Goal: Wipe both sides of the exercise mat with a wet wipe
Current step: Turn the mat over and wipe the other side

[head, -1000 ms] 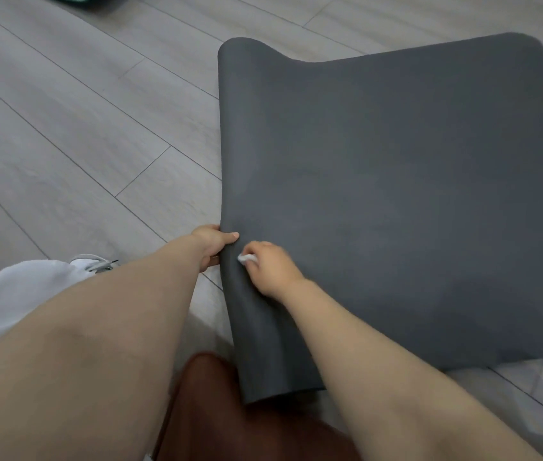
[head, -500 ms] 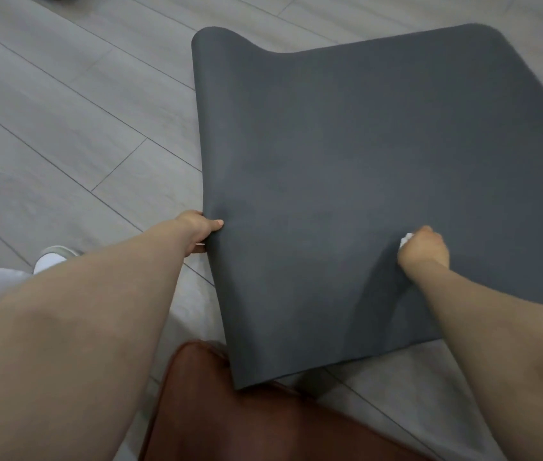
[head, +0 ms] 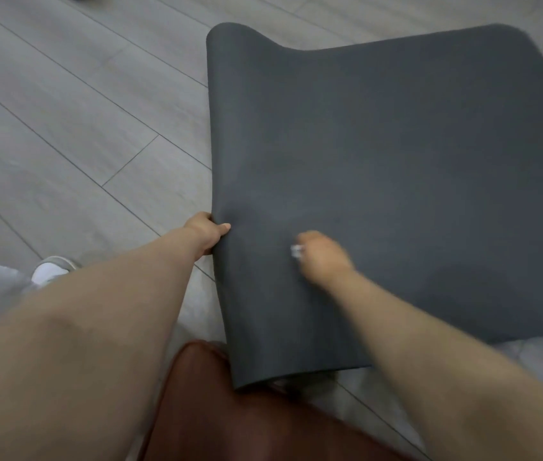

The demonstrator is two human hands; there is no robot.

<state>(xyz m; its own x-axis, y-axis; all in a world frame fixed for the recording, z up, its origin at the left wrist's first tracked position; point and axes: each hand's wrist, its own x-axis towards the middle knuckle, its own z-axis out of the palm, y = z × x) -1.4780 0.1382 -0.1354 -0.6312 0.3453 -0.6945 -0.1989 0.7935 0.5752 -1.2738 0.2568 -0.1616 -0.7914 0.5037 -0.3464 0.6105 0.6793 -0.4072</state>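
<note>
1. Two bare hands worked on the dark grey rubber exercise mat (head: 380,168), which lay partly spread over the pale grey plank floor (head: 64,121), its left edge lifted and curved over.
2. The left hand (head: 208,232) gripped that raised edge, thumb on the top face; its fingers were hidden behind the mat.
3. The right hand (head: 323,257), blurred by motion, was curled round a small white wet wipe (head: 296,251) pressed to the mat's surface; only a scrap of the wipe showed.
4. The mat's right side ran out of frame.
5. A brown leather-like cushion (head: 230,417) sat under the mat's near corner, cut off below.
6. A white shoe (head: 51,269) peeked past the left forearm.
</note>
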